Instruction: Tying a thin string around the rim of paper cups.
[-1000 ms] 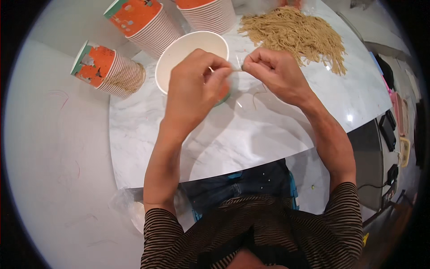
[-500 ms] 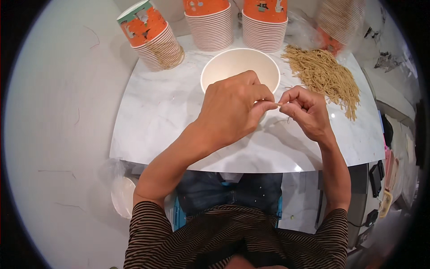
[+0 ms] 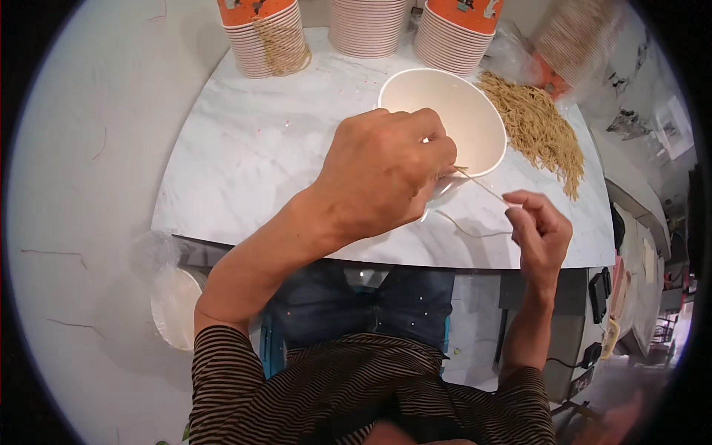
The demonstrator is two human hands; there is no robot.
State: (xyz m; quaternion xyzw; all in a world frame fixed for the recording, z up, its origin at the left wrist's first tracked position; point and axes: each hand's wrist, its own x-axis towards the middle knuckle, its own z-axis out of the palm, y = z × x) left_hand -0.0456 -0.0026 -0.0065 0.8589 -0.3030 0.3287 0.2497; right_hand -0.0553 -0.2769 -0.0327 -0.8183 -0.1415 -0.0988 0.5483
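Observation:
A white paper bucket (image 3: pixel 475 111) stands tilted on the table, its round mouth toward me. My left hand (image 3: pixel 389 167) is closed at its near left rim, pinching a thin tan cord; the fingertips are partly hidden behind the hand. The cord (image 3: pixel 486 188) runs taut from there down to the right. My right hand (image 3: pixel 543 233), closed, grips its other end between thumb and curled fingers, apart from the bucket. A heap of loose tan cords (image 3: pixel 538 130) lies right of the bucket.
Stacks of nested orange and white paper buckets stand along the back: one at left (image 3: pixel 252 48) with cord loops on its side, one in the middle (image 3: pixel 367 30), one at right (image 3: pixel 456 44). A white container (image 3: pixel 174 311) sits below the marble-look table (image 3: pixel 230 148) on the left.
My right hand has moved away from the left, down and right, drawing the cord out straight. The bucket is tilted more to the right. The view has shifted.

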